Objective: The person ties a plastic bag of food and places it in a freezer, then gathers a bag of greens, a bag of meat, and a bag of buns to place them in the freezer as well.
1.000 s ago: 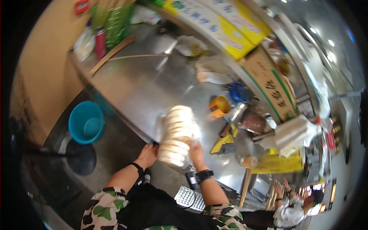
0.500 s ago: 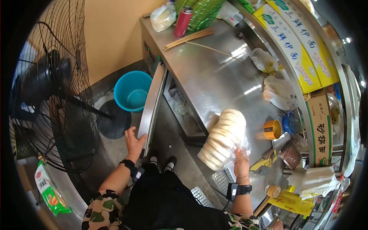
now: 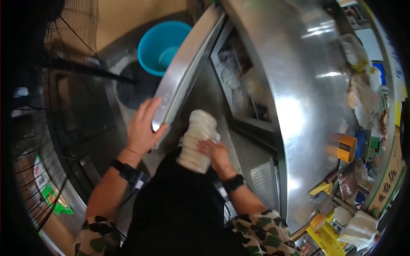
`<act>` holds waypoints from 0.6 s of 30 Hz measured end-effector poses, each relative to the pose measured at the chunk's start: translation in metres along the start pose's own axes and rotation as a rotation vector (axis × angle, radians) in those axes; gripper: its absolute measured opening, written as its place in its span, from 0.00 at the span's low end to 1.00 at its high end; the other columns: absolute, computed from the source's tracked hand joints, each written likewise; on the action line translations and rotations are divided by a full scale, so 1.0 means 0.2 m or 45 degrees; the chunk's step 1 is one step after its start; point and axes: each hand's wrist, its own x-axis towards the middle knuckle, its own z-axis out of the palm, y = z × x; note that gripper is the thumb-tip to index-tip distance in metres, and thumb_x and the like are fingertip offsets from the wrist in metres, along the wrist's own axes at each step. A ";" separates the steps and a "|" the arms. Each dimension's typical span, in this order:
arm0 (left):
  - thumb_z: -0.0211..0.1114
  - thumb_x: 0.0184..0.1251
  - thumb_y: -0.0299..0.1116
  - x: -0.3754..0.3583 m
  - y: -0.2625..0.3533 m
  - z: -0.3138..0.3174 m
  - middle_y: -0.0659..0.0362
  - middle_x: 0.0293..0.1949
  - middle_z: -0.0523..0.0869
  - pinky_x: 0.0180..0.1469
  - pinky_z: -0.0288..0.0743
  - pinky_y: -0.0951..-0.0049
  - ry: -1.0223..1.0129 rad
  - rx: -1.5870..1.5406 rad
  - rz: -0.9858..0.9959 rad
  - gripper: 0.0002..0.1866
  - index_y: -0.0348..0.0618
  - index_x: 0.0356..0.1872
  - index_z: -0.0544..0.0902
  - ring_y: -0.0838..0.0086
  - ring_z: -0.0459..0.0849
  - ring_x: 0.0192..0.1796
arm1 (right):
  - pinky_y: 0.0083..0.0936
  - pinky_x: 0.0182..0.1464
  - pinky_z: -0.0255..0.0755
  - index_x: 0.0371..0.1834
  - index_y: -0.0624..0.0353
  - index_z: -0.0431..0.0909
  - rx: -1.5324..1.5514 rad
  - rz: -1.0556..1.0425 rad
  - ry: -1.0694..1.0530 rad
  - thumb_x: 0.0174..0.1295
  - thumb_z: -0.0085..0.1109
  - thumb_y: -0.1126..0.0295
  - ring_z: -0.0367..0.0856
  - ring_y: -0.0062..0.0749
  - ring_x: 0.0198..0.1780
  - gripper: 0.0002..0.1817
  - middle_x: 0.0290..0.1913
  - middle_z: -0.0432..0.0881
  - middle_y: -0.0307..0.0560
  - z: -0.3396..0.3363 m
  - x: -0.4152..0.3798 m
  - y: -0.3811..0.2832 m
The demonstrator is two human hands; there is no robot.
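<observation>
My left hand point(image 3: 142, 131) grips the free edge of the open steel fridge door point(image 3: 184, 59), fingers on its outer side and thumb at the edge. In my right hand point(image 3: 217, 157) is a clear plastic bag of stacked pale flatbreads point(image 3: 197, 135), held nearly upright in front of my black apron point(image 3: 179, 205). The bag is a little blurred, and the exact kind of bread is hard to make out. To the right of the door, the fridge compartment point(image 3: 239, 81) stands open with several bagged items inside, mostly in shadow.
A steel counter point(image 3: 294, 72) runs along the right, bearing an orange can point(image 3: 345, 147), plastic bags and a yellow cloth point(image 3: 321, 188). A blue bucket point(image 3: 147, 51) stands behind the door. On the left are a fan's wire guard point(image 3: 40, 183) and a green-white packet point(image 3: 55, 198).
My right hand has brought the bagged flatbreads from over the counter leftward and down, toward the fridge opening. My left hand stays at the door edge. The view has tilted lower, showing more of the compartment.
</observation>
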 end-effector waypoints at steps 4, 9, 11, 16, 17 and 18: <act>0.70 0.45 0.27 0.02 -0.01 0.01 0.47 0.56 0.75 0.55 0.72 0.66 0.016 -0.112 -0.025 0.37 0.47 0.63 0.70 0.54 0.77 0.55 | 0.21 0.31 0.71 0.45 0.69 0.72 0.082 0.068 0.377 0.63 0.52 0.70 0.77 0.29 0.31 0.12 0.39 0.81 0.54 -0.04 0.24 0.29; 0.69 0.42 0.24 0.04 -0.04 0.05 0.45 0.53 0.77 0.54 0.72 0.68 0.072 -0.162 0.067 0.35 0.42 0.59 0.74 0.53 0.79 0.53 | 0.16 0.20 0.55 0.38 0.61 0.69 0.194 0.224 0.561 0.63 0.53 0.70 0.59 0.17 0.17 0.07 0.31 0.78 0.45 -0.16 0.38 0.22; 0.68 0.42 0.24 0.04 -0.05 0.05 0.45 0.52 0.77 0.55 0.72 0.68 0.065 -0.177 0.058 0.34 0.39 0.59 0.74 0.54 0.79 0.52 | 0.15 0.19 0.53 0.36 0.58 0.69 0.230 0.223 0.551 0.63 0.54 0.70 0.58 0.16 0.16 0.06 0.26 0.74 0.39 -0.13 0.41 0.17; 0.69 0.41 0.25 0.04 -0.08 0.05 0.45 0.51 0.78 0.54 0.72 0.68 0.088 -0.176 0.068 0.34 0.39 0.58 0.74 0.55 0.80 0.51 | 0.14 0.20 0.52 0.34 0.55 0.69 0.262 0.139 0.550 0.61 0.54 0.70 0.59 0.15 0.18 0.05 0.24 0.70 0.36 -0.07 0.43 0.08; 0.69 0.41 0.25 0.04 -0.08 0.05 0.45 0.51 0.78 0.53 0.73 0.68 0.099 -0.173 0.079 0.34 0.39 0.58 0.74 0.55 0.80 0.50 | 0.14 0.20 0.52 0.33 0.54 0.69 0.285 0.103 0.559 0.61 0.55 0.70 0.59 0.15 0.19 0.04 0.24 0.70 0.35 -0.06 0.43 0.05; 0.69 0.41 0.26 0.04 -0.08 0.04 0.45 0.51 0.78 0.53 0.73 0.68 0.094 -0.170 0.069 0.34 0.39 0.58 0.74 0.55 0.80 0.50 | 0.13 0.20 0.52 0.33 0.54 0.69 0.288 0.024 0.538 0.61 0.55 0.70 0.59 0.14 0.19 0.04 0.24 0.70 0.35 -0.05 0.44 0.00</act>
